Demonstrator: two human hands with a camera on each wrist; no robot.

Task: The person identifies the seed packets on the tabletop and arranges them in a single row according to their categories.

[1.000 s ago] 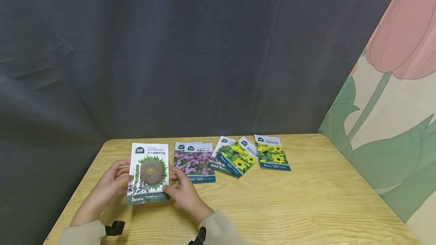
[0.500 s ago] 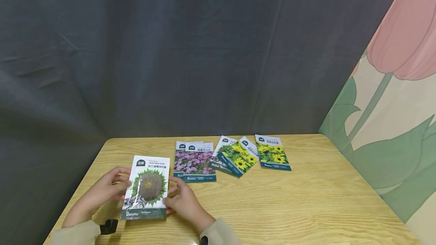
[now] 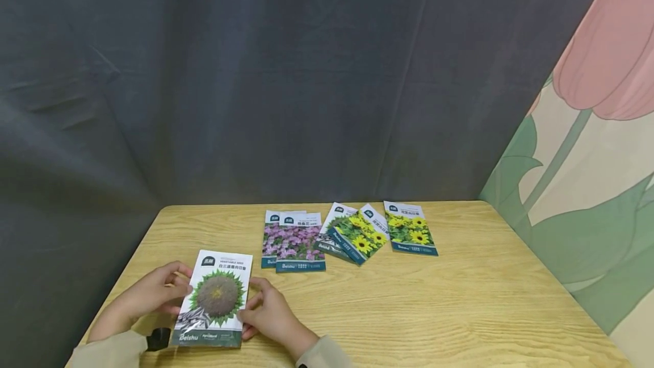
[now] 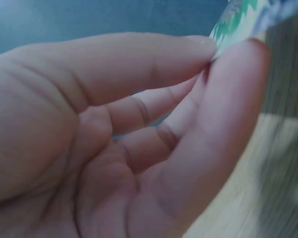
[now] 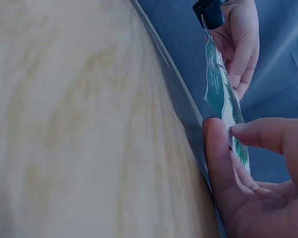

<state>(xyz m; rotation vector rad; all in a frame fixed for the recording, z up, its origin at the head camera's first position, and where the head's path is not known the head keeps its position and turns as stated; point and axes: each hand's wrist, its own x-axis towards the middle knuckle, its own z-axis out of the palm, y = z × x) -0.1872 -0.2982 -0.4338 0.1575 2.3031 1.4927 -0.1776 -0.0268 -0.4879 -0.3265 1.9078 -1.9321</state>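
A white and green seed packet point(image 3: 217, 294) with a big sunflower head printed on it is held up near the front left of the table. My left hand point(image 3: 155, 291) pinches its left edge between thumb and fingers; the left wrist view shows a corner of the packet point(image 4: 238, 22) at those fingertips. On the opposite edge my right hand point(image 3: 273, 314) pinches it as well, thumb on the printed face. Seen edge-on in the right wrist view, the packet point(image 5: 223, 89) stands off the wooden surface, tilted, with both hands on it.
Two purple-flower packets point(image 3: 301, 246) overlap at the back of the wooden table point(image 3: 434, 311). Beside them a yellow-flower packet point(image 3: 363, 237) lies across another sunflower packet point(image 3: 332, 240). One more yellow-flower packet point(image 3: 411, 229) lies farther right. A dark curtain point(image 3: 306, 84) hangs behind.
Both hands have brought the sunflower packet down and toward the front edge of the table, slightly left. The packets at the back lie as before.
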